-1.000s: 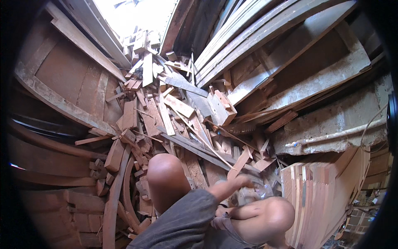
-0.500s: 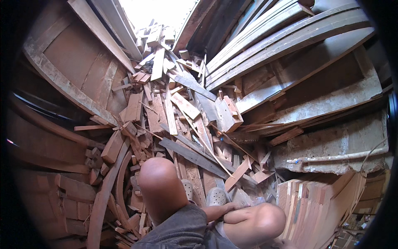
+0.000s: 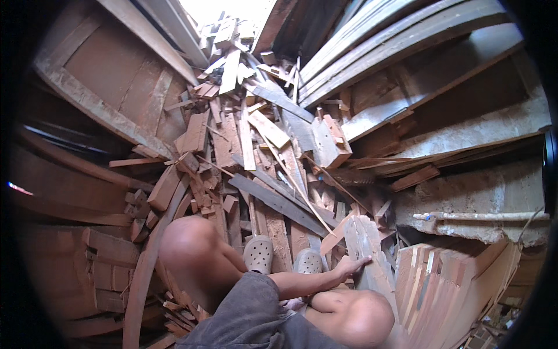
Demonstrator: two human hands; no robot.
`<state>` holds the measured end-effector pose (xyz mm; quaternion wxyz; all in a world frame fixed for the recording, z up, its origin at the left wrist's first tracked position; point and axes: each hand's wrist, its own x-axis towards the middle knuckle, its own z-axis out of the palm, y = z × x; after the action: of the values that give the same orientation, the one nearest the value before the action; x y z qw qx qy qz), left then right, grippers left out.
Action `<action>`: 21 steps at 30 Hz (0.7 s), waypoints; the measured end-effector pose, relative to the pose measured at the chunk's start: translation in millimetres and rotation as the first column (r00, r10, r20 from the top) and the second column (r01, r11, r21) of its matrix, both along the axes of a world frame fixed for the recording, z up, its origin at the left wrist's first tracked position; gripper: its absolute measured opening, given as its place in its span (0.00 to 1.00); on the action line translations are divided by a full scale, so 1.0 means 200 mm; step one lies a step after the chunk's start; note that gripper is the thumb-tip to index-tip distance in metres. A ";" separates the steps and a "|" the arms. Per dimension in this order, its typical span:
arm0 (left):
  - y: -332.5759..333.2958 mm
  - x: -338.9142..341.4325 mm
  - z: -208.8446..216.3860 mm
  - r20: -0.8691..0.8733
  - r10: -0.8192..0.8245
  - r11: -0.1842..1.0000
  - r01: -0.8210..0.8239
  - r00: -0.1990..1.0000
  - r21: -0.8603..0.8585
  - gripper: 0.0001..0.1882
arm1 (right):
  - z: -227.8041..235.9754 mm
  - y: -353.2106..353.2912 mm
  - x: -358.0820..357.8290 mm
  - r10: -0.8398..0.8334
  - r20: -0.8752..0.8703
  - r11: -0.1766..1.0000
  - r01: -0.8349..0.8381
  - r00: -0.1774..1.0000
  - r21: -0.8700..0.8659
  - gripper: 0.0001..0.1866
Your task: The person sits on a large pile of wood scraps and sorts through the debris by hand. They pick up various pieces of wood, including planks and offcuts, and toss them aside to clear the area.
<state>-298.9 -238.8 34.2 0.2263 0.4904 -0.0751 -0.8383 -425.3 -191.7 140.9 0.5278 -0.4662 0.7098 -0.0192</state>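
Observation:
My left arm comes out past my left thigh and reaches across to the right. At its end, my left hand (image 3: 351,266) is closed on the edge of a pale, weathered board (image 3: 363,234) with a rough, uneven side. The board stands tilted beside my right knee, and its lower part runs down behind that knee. My fingers lie partly on its face, near mid-length. I cannot see my right hand. Close to the board's upper end is a reddish offcut (image 3: 336,235). A stack of thick planks (image 3: 433,291) stands just right of the board.
My feet, in pale clogs (image 3: 258,254), rest among heaped wood scraps. A long grey plank (image 3: 279,205) slants across the heap. A block with holes (image 3: 329,142) lies beyond it. Long beams (image 3: 407,49) lean at the upper right. A curved timber (image 3: 145,273) stands at left, and a white pipe (image 3: 482,216) runs along the right.
The pale board has come up beside my right knee, with my left hand now on it. That hand has moved right and forward from between my legs. My left knee has shifted left.

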 end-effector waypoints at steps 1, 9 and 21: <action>0.04 -0.03 -0.12 0.049 0.037 0.999 -0.037 0.998 -0.014 0.38 | 0.00 -0.01 0.03 0.019 0.011 1.000 -0.019 1.000 0.006 0.59; -0.12 0.56 -0.19 0.403 0.597 0.798 -0.459 0.694 -0.391 0.34 | 0.01 -0.17 0.26 0.133 0.146 0.986 -0.116 0.980 -0.117 0.60; -1.53 3.14 1.61 0.292 0.884 0.412 0.316 -0.365 -0.855 0.57 | 1.00 -1.54 1.99 0.444 0.245 0.658 -0.127 0.862 -0.742 0.61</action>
<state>328.8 -545.6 356.3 0.5343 0.7512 -0.3589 0.1467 -26.6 -499.3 341.1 0.4407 -0.7247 0.4371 -0.2992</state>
